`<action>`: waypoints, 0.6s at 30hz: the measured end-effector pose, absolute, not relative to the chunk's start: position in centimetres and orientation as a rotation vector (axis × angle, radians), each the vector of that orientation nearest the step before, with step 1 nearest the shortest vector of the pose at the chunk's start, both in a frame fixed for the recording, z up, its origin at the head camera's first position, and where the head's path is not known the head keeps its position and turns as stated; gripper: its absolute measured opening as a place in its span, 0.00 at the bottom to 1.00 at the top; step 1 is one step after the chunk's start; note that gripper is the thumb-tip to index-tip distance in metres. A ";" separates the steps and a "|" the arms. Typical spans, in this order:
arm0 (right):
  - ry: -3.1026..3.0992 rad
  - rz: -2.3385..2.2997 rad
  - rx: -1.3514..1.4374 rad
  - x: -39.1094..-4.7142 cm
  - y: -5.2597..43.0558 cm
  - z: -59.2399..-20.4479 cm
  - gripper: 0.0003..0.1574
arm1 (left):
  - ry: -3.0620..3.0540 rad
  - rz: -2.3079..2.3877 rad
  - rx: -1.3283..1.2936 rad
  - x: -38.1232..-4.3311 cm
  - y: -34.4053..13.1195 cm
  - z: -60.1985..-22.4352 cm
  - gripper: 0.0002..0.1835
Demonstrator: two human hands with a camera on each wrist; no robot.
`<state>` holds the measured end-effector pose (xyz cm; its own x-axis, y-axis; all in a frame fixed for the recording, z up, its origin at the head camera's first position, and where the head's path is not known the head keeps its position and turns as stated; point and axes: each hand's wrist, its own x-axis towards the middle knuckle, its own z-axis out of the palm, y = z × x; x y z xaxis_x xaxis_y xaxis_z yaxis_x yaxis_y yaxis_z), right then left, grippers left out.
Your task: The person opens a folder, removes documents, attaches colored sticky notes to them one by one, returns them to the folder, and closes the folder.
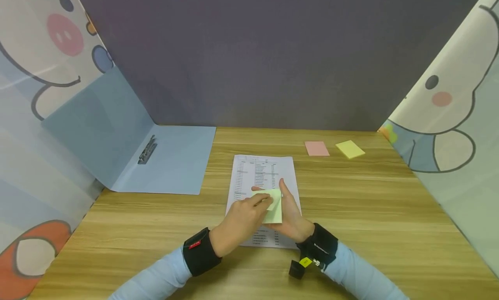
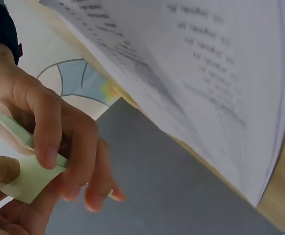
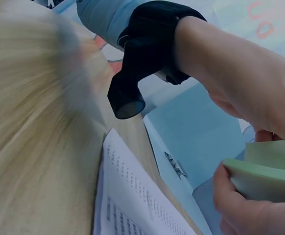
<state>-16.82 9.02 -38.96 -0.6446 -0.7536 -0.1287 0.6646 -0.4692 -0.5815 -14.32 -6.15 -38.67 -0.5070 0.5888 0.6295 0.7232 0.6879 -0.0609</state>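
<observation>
On the wooden tabletop (image 1: 370, 213), far left: blue clip folder (image 1: 175, 157) standing open. Stack of printed sheets (image 1: 242, 174) lies centre, beneath the hands. Right hand (image 1: 294, 217) grips the green sticky-note pad (image 1: 276, 217) from its right side, above the sheets. Left hand (image 1: 241, 215) comes across from the left, thumb and finger pinching the top note (image 3: 267, 154), which looks partly lifted off the pad. Note nearer left grip, pad nearer right; long axis unclear, pad roughly square.

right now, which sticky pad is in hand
The green pad, held above the printed papers; the pink pad and the yellow pad lie on the table.
</observation>
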 end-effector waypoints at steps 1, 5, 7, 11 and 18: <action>0.781 -2.147 -0.168 -16.8 9.0 -39.0 0.55 | -2.270 -0.302 -1.004 -14.4 -6.2 -38.7 0.13; 0.830 -2.164 -0.116 -16.8 8.7 -39.1 0.56 | -2.291 -0.415 -1.000 -14.5 -6.4 -39.0 0.13; 0.849 -2.169 -0.119 -16.8 8.6 -39.2 0.56 | -2.298 -0.458 -0.992 -14.5 -6.5 -39.2 0.13; 0.853 -2.172 -0.156 -16.8 8.6 -39.3 0.56 | -2.306 -0.524 -0.978 -14.5 -6.7 -39.3 0.14; 0.854 -2.165 -0.179 -16.8 8.6 -39.3 0.54 | -2.298 -0.607 -0.955 -14.5 -6.8 -39.4 0.14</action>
<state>-16.78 8.64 -39.33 -0.6813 -0.7176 -0.1442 0.6229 -0.4649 -0.6292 -14.52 -6.83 -39.44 -0.5812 0.4844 0.6539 0.7442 0.6415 0.1862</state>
